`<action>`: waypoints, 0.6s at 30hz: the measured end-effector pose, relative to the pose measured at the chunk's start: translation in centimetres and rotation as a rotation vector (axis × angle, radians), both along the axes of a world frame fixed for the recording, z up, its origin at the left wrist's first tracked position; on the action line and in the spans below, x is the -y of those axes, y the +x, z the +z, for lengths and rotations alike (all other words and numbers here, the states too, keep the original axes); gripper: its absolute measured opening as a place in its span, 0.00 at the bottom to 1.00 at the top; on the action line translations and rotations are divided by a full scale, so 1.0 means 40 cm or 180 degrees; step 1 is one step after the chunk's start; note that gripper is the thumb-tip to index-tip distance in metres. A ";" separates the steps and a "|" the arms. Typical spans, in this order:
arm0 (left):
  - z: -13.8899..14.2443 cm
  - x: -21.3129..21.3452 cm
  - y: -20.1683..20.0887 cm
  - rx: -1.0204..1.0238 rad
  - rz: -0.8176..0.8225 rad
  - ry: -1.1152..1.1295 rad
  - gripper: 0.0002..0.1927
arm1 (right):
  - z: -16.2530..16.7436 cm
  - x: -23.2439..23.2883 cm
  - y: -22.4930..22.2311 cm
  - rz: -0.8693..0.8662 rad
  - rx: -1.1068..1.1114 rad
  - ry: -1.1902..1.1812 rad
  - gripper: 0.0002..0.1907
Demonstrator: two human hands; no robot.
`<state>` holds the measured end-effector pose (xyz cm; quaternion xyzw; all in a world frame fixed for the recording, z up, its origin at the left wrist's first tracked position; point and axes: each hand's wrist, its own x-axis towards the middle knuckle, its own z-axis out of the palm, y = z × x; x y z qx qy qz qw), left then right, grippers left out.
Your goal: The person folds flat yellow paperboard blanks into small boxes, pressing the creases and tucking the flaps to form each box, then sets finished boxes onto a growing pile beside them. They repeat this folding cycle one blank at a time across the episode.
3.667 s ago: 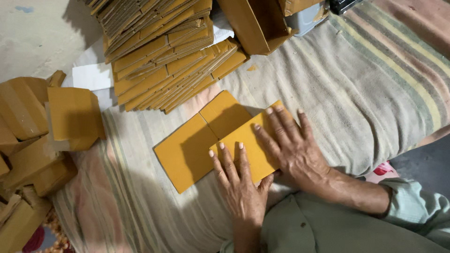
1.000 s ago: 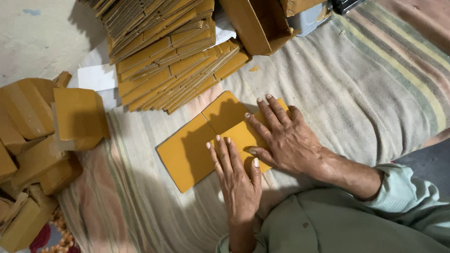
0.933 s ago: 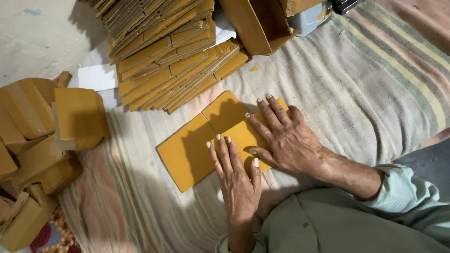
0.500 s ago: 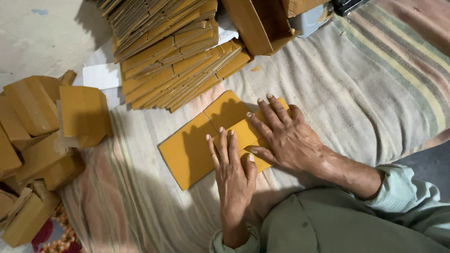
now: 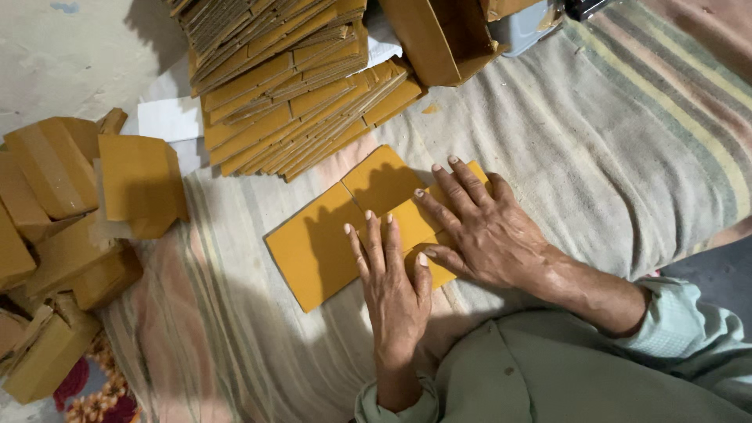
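Note:
A flat yellow-brown cardboard box blank (image 5: 329, 235) lies on a striped cloth (image 5: 595, 149). My left hand (image 5: 395, 286) rests palm down on its near edge, fingers together and stretched out. My right hand (image 5: 489, 227) presses flat on the blank's right part, fingers spread. Neither hand grips anything. Both forearms come in from the lower right, in pale green sleeves.
A large pile of flat cardboard blanks (image 5: 290, 86) lies beyond the blank. Several folded yellow-brown boxes (image 5: 86, 211) are heaped at the left. An open cardboard box (image 5: 439, 35) stands at the top. White paper (image 5: 168, 121) lies by the pile.
Both hands have stayed pressed on the blank. My left hand has slid slightly along the near edge; the view has shifted a little.

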<state>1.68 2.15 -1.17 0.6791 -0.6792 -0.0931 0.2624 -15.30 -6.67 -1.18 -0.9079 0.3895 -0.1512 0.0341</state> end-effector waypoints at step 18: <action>-0.012 0.009 -0.005 0.0131 0.0098 -0.0115 0.32 | 0.000 0.004 0.012 -0.0080 -0.0049 -0.0149 0.36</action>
